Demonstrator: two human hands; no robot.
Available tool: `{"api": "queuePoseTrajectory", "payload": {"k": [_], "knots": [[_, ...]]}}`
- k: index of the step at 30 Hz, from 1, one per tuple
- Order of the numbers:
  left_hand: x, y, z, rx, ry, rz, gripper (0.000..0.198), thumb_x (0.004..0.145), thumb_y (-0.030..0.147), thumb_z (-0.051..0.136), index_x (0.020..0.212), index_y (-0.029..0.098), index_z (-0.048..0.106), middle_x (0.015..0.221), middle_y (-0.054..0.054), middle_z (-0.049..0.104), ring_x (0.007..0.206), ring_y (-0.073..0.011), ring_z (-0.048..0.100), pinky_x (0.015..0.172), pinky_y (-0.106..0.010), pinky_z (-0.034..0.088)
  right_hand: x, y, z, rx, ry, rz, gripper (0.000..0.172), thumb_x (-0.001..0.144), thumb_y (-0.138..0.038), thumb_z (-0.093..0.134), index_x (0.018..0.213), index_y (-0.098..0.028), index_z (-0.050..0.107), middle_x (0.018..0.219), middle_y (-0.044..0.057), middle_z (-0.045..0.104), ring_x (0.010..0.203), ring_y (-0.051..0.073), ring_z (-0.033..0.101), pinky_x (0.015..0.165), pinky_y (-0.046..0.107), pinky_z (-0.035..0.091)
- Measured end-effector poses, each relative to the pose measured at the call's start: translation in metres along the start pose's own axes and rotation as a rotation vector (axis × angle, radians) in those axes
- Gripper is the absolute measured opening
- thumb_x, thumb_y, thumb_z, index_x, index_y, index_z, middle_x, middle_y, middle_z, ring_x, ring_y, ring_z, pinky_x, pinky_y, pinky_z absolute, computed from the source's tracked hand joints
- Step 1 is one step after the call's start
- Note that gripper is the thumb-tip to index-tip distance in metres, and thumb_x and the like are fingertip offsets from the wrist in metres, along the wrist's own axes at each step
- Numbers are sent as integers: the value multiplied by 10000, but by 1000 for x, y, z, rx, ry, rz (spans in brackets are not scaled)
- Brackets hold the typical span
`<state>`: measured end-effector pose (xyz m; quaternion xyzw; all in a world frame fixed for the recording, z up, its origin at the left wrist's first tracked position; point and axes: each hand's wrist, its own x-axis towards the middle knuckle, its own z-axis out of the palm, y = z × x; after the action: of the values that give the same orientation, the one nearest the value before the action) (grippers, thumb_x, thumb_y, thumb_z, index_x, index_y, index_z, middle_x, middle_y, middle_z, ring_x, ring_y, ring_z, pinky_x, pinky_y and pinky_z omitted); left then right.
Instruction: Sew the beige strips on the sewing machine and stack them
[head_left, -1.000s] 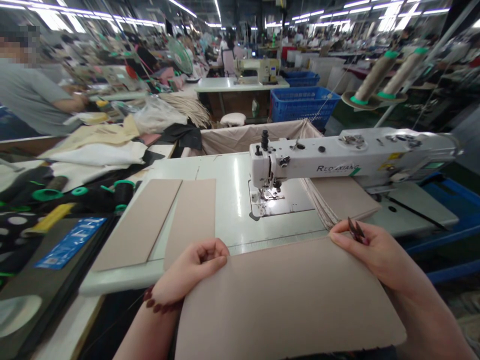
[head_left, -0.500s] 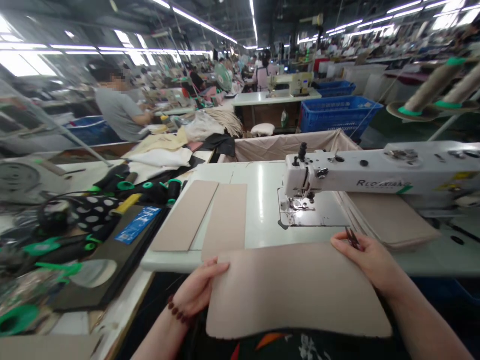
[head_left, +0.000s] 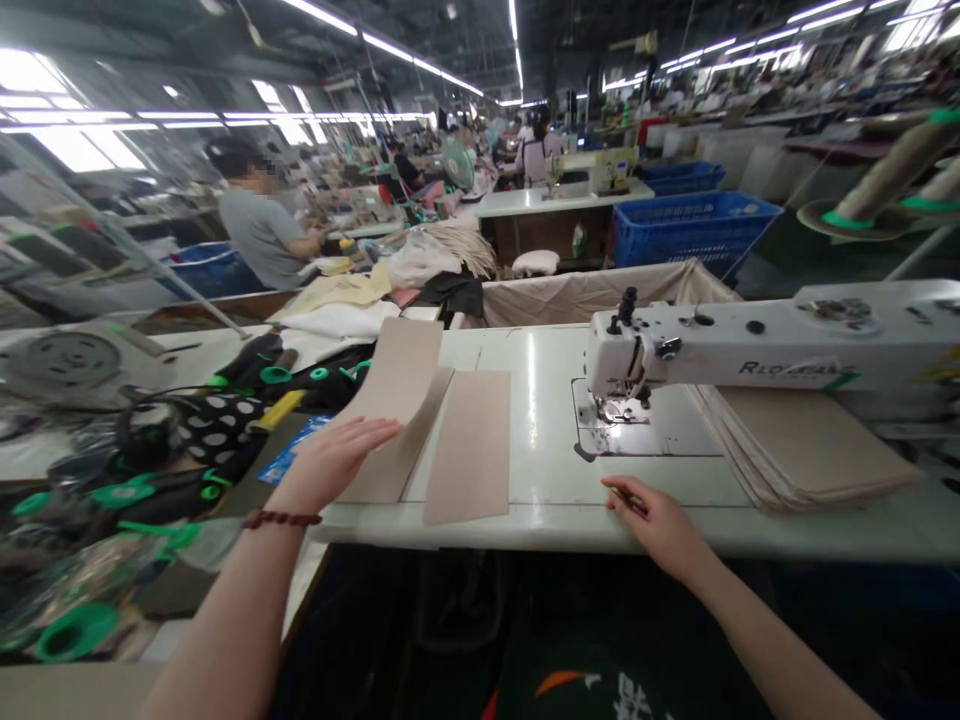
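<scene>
My left hand (head_left: 346, 456) is at the near left part of a curved beige panel (head_left: 401, 370). Its fingers lie over the panel's surface and the thumb is hidden; the far end of the panel rises in the air. Beneath it, another beige panel (head_left: 386, 478) lies flat on the pale sewing table (head_left: 551, 490). Beside that rests a separate beige panel (head_left: 471, 440). My right hand (head_left: 660, 525) is closed around small dark snips (head_left: 628, 500), just above the table's front edge and before the sewing machine's needle area (head_left: 619, 412).
A white sewing machine (head_left: 712, 340) spans the right side, with a stack of beige pieces (head_left: 817, 440) under its arm. Thread spools and tools (head_left: 247, 370) crowd the left bench. A cloth-lined bin (head_left: 555, 298) stands behind the table. A co-worker (head_left: 262, 230) works at far left.
The large beige panel has left my lap; a panel now curves above the left one on the table. My left hand moved left and up. My right hand shifted left with the snips.
</scene>
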<state>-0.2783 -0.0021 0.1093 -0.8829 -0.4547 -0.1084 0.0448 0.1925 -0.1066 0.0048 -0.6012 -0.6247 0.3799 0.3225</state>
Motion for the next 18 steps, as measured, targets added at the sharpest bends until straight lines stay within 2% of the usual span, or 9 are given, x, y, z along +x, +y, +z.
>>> {"api": "queuePoseTrajectory", "payload": {"k": [3, 6, 9, 13, 18], "knots": [[-31, -12, 44, -36, -73, -70, 453, 917, 212, 320, 1297, 284, 556, 1337, 16, 561, 1232, -184, 519, 1107, -373, 358, -2, 16, 3, -75, 10, -25, 320, 854, -398, 520, 1118, -265, 642, 1082, 37, 684, 979, 232, 635, 858, 353, 503], [-56, -14, 65, -70, -120, -122, 483, 904, 185, 309, 1320, 289, 532, 1357, 22, 540, 1247, -175, 503, 1121, -378, 333, -3, 21, 4, -96, 11, -42, 308, 848, -378, 518, 1103, -265, 648, 1091, 39, 684, 969, 233, 636, 866, 359, 502], [-65, -15, 76, -102, -144, -143, 476, 913, 197, 301, 1324, 281, 525, 1361, 14, 535, 1255, -174, 493, 1128, -396, 319, -3, 20, 4, -108, 1, -49, 306, 854, -369, 515, 1113, -265, 641, 1095, 39, 680, 970, 229, 633, 885, 367, 495], [-60, -19, 84, -159, -146, -150, 445, 939, 266, 306, 1332, 275, 514, 1371, 5, 526, 1273, -183, 474, 1138, -410, 299, -9, 13, -1, -94, -27, -68, 308, 880, -368, 495, 1135, -257, 627, 1123, 43, 662, 1008, 222, 616, 887, 359, 495], [-47, -9, 81, -202, -111, -158, 430, 908, 468, 444, 1265, 266, 571, 1333, -34, 552, 1248, -230, 490, 1101, -426, 358, -28, 13, -28, -155, 23, -111, 302, 896, -329, 484, 1165, -258, 603, 1086, 43, 661, 978, 201, 619, 856, 330, 499]]}}
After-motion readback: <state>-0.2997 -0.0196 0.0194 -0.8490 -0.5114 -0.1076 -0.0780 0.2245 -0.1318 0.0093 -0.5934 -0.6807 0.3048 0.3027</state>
